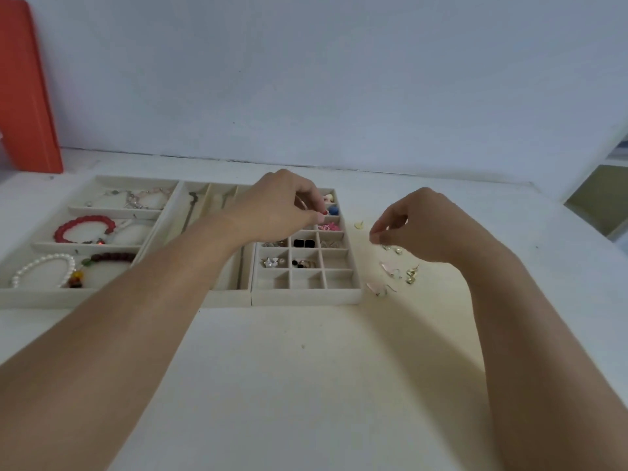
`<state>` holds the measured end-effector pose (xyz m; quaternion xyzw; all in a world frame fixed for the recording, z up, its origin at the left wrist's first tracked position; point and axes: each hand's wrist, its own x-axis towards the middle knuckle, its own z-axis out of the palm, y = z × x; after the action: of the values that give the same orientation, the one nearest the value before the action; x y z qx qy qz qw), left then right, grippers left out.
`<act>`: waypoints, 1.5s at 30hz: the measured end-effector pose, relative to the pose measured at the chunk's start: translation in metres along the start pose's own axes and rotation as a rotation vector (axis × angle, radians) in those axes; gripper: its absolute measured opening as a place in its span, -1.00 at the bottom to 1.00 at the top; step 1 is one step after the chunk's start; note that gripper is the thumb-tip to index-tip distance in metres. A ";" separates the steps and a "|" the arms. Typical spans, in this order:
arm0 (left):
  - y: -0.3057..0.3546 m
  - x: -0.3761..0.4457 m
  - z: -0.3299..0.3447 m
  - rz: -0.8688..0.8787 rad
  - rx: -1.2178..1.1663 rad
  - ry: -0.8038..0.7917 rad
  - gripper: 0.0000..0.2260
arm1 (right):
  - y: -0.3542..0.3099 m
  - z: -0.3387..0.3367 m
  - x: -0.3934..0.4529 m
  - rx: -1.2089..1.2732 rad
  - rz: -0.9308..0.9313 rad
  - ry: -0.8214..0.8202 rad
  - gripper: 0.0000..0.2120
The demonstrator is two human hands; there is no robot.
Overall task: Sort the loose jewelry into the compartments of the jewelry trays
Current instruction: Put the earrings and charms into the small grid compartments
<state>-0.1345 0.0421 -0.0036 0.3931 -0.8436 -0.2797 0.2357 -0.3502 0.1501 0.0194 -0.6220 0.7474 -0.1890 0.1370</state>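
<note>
Hands at work over the grid tray (306, 295), the rightmost of three beige jewelry trays set side by side on the white surface (306, 385) so that each kind of piece has its own place. We see the left hand (282, 209) reaching across to the tray's far compartments, its fingers (314, 202) curled together around something small and pinkish; what exactly they pinch we cannot tell. The right hand (413, 226) hovers just beside the tray, above the loose earrings (396, 270) still on the surface, thumb and forefinger tips pressed together as in a pinch, though whether anything lies between them is too small to make out. Small studs go to the grid, we judge, because its cells stop pairs from scattering: black studs (303, 243) share one cell, a pink piece (329, 227) another. Long items occupy wider bays: the red bead bracelet (85, 229) and pearl bracelet (44, 270) lie in the left tray (85, 294). Several near cells remain unfilled.
</note>
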 end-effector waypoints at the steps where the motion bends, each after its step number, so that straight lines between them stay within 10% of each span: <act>1: 0.001 0.001 0.003 0.002 0.002 0.008 -0.97 | 0.003 -0.001 -0.002 -0.048 0.017 -0.079 -0.93; 6: 0.004 0.001 0.011 0.019 -0.020 0.045 -0.95 | 0.002 0.014 -0.004 -0.240 0.044 -0.337 -0.83; 27: 0.016 -0.006 0.016 0.067 -0.075 -0.010 -0.96 | 0.000 0.010 -0.010 -0.253 -0.017 -0.475 -0.88; 45: 0.029 -0.013 0.014 -0.009 -0.247 -0.196 -0.86 | 0.001 -0.005 -0.010 0.434 -0.140 0.040 -0.93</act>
<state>-0.1511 0.0716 0.0026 0.3359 -0.8199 -0.4196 0.1973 -0.3510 0.1609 0.0231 -0.6243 0.6470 -0.3665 0.2395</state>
